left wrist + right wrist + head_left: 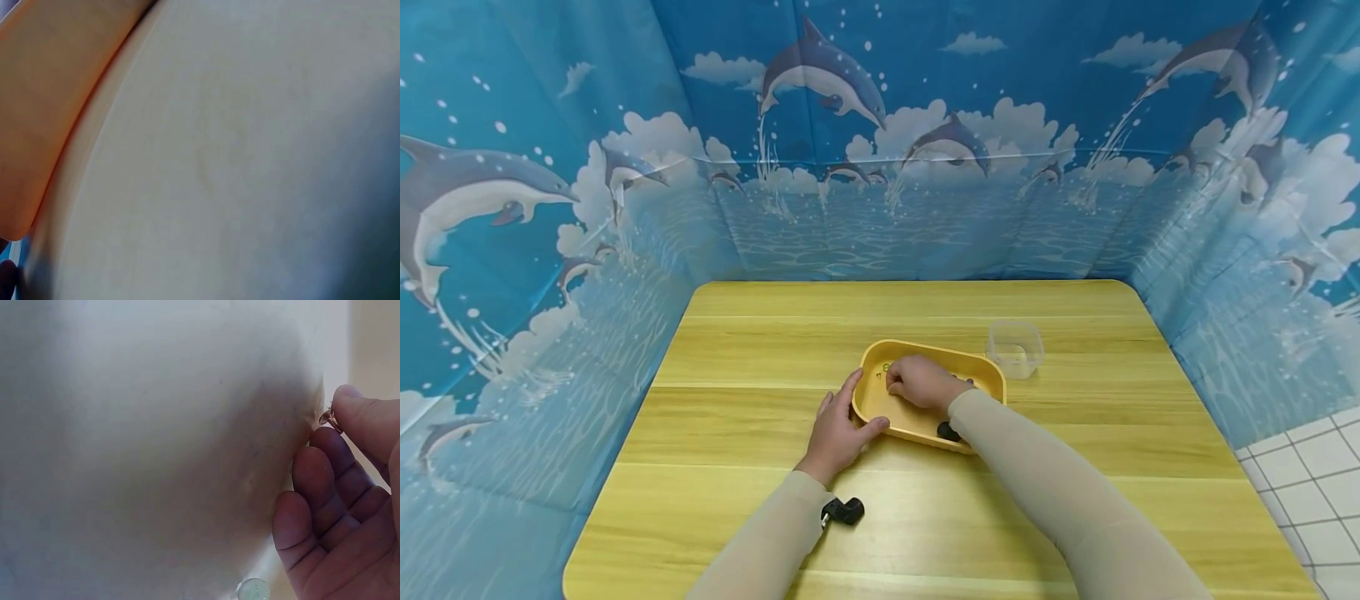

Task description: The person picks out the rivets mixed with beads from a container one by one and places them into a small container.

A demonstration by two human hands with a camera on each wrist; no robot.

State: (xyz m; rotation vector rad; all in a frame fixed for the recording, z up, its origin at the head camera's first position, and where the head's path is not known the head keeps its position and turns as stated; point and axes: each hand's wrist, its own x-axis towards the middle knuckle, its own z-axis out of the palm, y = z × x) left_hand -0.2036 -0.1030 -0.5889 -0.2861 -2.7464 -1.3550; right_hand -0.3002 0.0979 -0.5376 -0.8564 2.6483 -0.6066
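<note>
A shallow yellow tray [925, 433] lies at a slant near the middle of the table. My left hand [835, 433] holds its left corner, thumb on the near rim and fingers along the left end. Inside the tray, my right hand [919, 383] is lowered toward the floor. In the right wrist view its thumb and forefinger pinch a small copper-coloured ring [332, 419], while the other fingers curl loosely below. Small ring-like pieces [886, 367] lie by the tray's far left end. A round, clear greenish piece [253, 589] shows beneath the right hand.
Just beyond the tray's right end stands a clear plastic container [1015, 348]. Small dark bits [970, 382] sit by the tray's right side, partly hidden by the right wrist. The wood-grain table [760, 350] is bordered by dolphin-print curtains [880, 233].
</note>
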